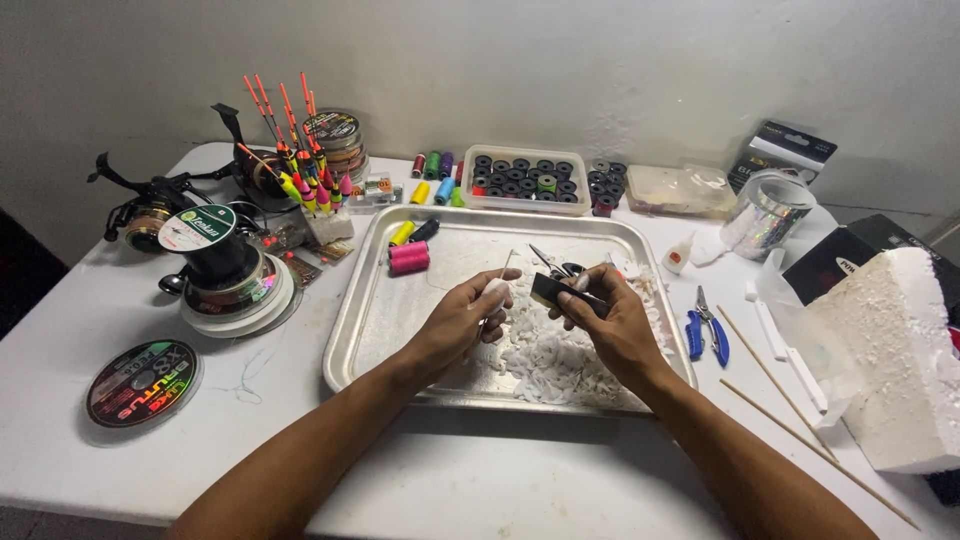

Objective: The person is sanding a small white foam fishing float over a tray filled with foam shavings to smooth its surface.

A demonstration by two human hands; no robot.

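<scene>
My left hand [468,318] grips a small white foam piece [495,291] over the metal tray [380,310]. My right hand [605,318] holds a small dark rectangular piece [553,291], like sandpaper, close to the foam. Below both hands a heap of white foam shavings [555,355] lies in the tray. Small scissors [552,264] rest in the tray just behind my fingers. A pink thread spool [409,257], a yellow one [401,233] and a dark one lie at the tray's back left.
Fishing reels [150,205], line spools [140,383], bright floats [295,150], a box of black bobbins [525,180], blue pliers [708,335], wooden sticks [790,395], a glue bottle [677,255], a shiny foil roll [765,212] and a white foam block [900,360] lie around the tray.
</scene>
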